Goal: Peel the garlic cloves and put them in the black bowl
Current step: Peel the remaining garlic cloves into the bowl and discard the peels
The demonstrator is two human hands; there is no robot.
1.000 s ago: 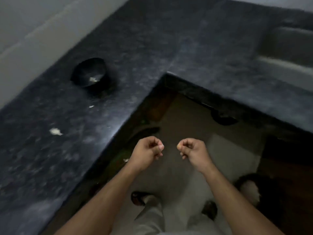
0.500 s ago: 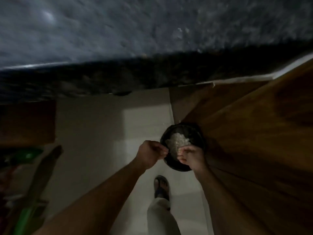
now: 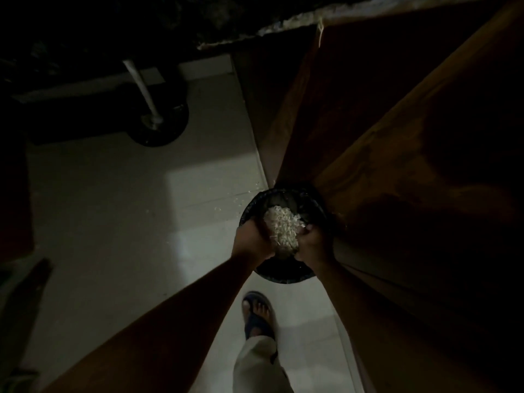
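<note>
A black bin (image 3: 286, 275) sits on the floor (image 3: 119, 222) just right of centre, tight against a wooden cabinet (image 3: 397, 137) at its 3 o'clock. A pale heap of peels (image 3: 283, 228) fills its middle. No clove can be made out in either hand, and no bowl is in view.

Both hands hang over the bin, knuckles up. The left hand (image 3: 252, 241) is at the heap's 9 o'clock, the right hand (image 3: 312, 245) at its 4 o'clock; each has fingers curled in, but it is too dark to tell whether they pinch anything. The forearms run back toward 7 and 5 o'clock.

A sandalled foot (image 3: 256, 313) stands at the bin's 6 o'clock. A pipe (image 3: 141, 89) drops to a dark round base at 10 o'clock, under the counter edge (image 3: 272, 25).
</note>
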